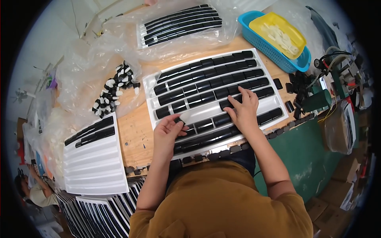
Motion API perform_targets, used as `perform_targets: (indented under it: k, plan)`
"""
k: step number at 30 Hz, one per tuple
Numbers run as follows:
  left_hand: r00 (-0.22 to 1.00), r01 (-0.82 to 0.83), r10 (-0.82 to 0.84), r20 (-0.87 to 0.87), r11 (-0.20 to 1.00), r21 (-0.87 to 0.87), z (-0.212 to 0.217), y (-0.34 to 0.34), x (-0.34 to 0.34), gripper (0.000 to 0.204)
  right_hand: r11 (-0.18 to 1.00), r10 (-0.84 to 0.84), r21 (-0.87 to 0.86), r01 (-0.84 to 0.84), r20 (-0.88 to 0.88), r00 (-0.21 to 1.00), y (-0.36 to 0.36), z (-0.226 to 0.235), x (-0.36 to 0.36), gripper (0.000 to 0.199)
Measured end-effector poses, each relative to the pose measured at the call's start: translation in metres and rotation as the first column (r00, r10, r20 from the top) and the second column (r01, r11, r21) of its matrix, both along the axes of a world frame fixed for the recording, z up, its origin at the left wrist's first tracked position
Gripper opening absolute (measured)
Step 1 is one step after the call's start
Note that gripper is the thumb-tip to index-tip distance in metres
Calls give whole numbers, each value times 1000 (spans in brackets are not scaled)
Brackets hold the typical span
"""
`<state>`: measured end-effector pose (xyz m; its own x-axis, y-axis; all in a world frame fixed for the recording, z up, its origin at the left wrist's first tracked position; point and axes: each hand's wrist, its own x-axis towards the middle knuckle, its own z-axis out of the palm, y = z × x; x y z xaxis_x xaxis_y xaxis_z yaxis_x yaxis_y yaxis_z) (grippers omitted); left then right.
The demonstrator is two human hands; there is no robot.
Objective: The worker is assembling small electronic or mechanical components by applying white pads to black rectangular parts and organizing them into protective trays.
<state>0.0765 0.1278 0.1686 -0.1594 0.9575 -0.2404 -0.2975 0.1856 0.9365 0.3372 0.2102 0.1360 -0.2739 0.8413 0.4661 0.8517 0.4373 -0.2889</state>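
Note:
A white ribbed tray (234,108) lies in front of me, its grooves lined with rows of small glossy black pieces. My left hand (168,129) is closed over the tray's left part, pinching a small black piece (179,120) with a whitish face beside it. Over the right part, my right hand (245,109) has thumb and index finger at either side of a black piece (225,104) at the end of a row. Its other fingers reach across the pieces behind. Bare groove shows between the two hands.
Loose black and white pieces (113,89) are heaped on plastic film at left. A partly filled tray (93,166) lies nearer. Another filled tray (139,36) stands behind. A blue basket (274,51) holds a yellow tray (260,24). Black pieces line the table's front edge.

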Motion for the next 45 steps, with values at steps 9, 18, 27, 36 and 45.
perform_targets:
  k: [9,18,27,36,45]
  plan:
    - [999,42,-42,12,999,13,1,-7,11,25,994,106,-39,-106,-1,994,9,11,0,35]
    - [995,90,-89,-45,996,11,3,-10,10,28,964,181,-199,-177,0,984,20,23,-2,36]
    - [994,101,-102,-42,995,-15,-1,-7,14,27,847,398,-388,-363,10,917,45,29,9,37]
    - [993,75,-77,-87,997,-26,-5,-9,6,29,862,392,-371,-346,54,918,43,28,8,35]
    - [994,107,-107,-21,994,23,10,-7,14,33,909,349,-136,-394,-269,898,21,40,13,22]
